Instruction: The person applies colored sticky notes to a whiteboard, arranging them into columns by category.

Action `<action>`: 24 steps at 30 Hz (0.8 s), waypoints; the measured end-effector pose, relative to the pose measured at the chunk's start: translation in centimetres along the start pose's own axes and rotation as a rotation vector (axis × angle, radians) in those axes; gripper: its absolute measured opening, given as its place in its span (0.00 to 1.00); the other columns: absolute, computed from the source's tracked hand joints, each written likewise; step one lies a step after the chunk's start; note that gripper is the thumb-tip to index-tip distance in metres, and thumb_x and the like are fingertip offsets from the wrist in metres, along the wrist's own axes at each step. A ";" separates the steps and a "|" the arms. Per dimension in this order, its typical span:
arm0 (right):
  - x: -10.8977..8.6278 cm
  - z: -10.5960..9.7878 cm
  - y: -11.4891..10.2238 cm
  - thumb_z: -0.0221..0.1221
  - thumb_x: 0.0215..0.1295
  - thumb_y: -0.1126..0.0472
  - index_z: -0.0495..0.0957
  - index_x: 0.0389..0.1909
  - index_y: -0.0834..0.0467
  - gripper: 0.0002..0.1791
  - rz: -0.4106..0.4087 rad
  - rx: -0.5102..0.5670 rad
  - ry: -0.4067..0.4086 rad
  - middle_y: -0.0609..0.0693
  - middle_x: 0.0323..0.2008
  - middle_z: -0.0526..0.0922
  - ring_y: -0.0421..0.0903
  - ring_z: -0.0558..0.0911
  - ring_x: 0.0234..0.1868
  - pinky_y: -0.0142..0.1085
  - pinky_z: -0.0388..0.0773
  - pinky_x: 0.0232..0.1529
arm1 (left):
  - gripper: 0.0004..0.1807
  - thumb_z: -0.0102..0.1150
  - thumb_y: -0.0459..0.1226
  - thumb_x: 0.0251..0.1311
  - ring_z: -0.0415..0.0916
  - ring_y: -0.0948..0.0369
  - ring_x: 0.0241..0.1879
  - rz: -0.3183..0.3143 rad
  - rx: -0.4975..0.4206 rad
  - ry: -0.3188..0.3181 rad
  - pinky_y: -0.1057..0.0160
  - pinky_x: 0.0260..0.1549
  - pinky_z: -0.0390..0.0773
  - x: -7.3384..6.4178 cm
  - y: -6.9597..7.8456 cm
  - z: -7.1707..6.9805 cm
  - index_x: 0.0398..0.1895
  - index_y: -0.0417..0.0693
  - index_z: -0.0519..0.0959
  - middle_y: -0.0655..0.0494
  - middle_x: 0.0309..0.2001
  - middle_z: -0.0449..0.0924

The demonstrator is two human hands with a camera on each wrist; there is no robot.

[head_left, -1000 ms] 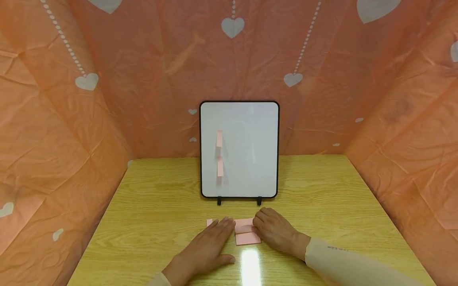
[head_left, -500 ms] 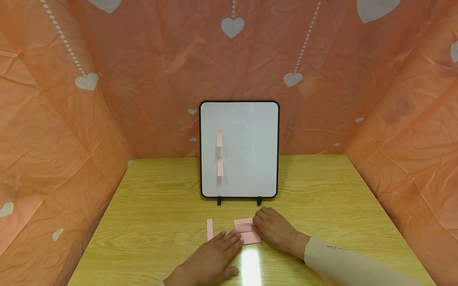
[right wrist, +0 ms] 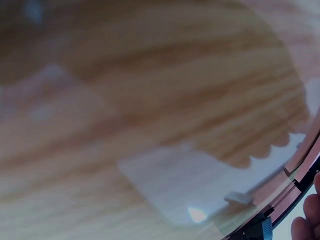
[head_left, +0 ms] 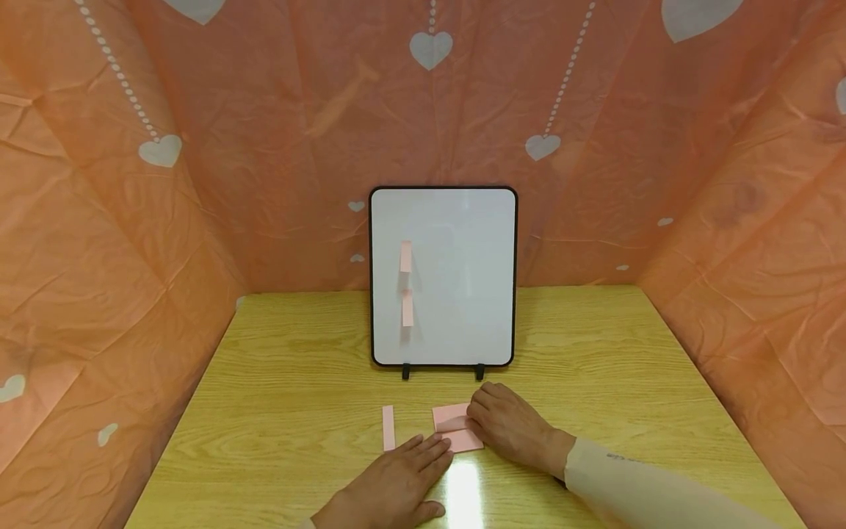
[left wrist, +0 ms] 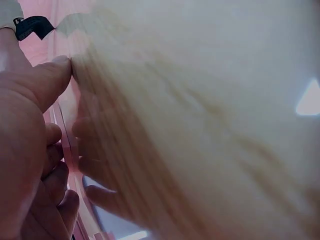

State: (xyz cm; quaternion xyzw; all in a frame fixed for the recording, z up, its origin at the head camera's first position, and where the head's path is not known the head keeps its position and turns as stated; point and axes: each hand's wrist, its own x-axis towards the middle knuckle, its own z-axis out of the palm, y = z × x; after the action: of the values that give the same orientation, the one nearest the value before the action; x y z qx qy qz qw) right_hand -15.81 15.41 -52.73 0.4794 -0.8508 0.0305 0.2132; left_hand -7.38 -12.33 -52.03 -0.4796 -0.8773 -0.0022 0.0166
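Observation:
Two pink paper pieces lie one above the other on the wooden table in the head view: an upper pink sticky note (head_left: 449, 416) with a shaded, slightly raised lower part, and a lower one (head_left: 468, 441). My right hand (head_left: 512, 426), fingers curled, pinches the upper note at its right edge; its fingertips are hidden. My left hand (head_left: 399, 481) lies palm down with straight fingers, their tips at the lower note's left corner. Just beyond that hand lies a narrow pink paper strip (head_left: 388, 427). Both wrist views show mostly bare wood grain and reflections.
Behind the papers stands a black-framed whiteboard (head_left: 463, 279) on two small black feet. Two pink strips, an upper one (head_left: 406, 257) and a lower one (head_left: 407, 308), stick to its left side. Orange cloth (head_left: 297, 147) with white hearts surrounds the table (head_left: 581, 353).
My left hand has slid toward me and slightly right, from the upper note's left edge to the lower note's corner, uncovering the narrow strip. My right hand has stayed nearly still.

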 end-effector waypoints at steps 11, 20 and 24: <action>0.4 0.2 0.1 0.65 0.72 0.59 0.78 0.34 0.52 0.06 0.050 -0.016 0.031 0.44 0.33 0.78 0.43 0.74 0.37 0.36 0.76 0.41 | 0.39 0.41 0.62 0.80 0.64 0.56 0.79 -0.006 -0.004 -0.003 0.57 0.75 0.70 0.1 0.2 -0.3 0.80 0.44 0.66 0.50 0.79 0.67; 0.8 0.2 0.4 0.47 0.83 0.57 0.76 0.34 0.53 0.14 0.041 -0.073 0.044 0.46 0.33 0.76 0.45 0.72 0.38 0.38 0.74 0.42 | 0.40 0.41 0.64 0.79 0.63 0.58 0.79 -0.026 0.032 0.004 0.54 0.75 0.70 0.1 0.1 -0.4 0.80 0.46 0.67 0.53 0.79 0.67; 0.9 0.0 0.6 0.56 0.78 0.57 0.76 0.35 0.54 0.08 0.059 -0.082 0.035 0.46 0.34 0.77 0.46 0.73 0.39 0.38 0.74 0.43 | 0.40 0.41 0.64 0.79 0.62 0.57 0.80 -0.022 0.004 -0.013 0.54 0.76 0.69 0.2 0.0 -0.6 0.80 0.47 0.67 0.53 0.79 0.67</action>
State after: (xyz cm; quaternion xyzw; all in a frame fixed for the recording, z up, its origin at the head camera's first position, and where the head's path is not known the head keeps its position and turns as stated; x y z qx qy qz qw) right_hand -16.74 14.99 -52.32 0.4445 -0.8611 0.0101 0.2467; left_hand -7.50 -12.14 -51.41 -0.4697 -0.8828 0.0023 0.0119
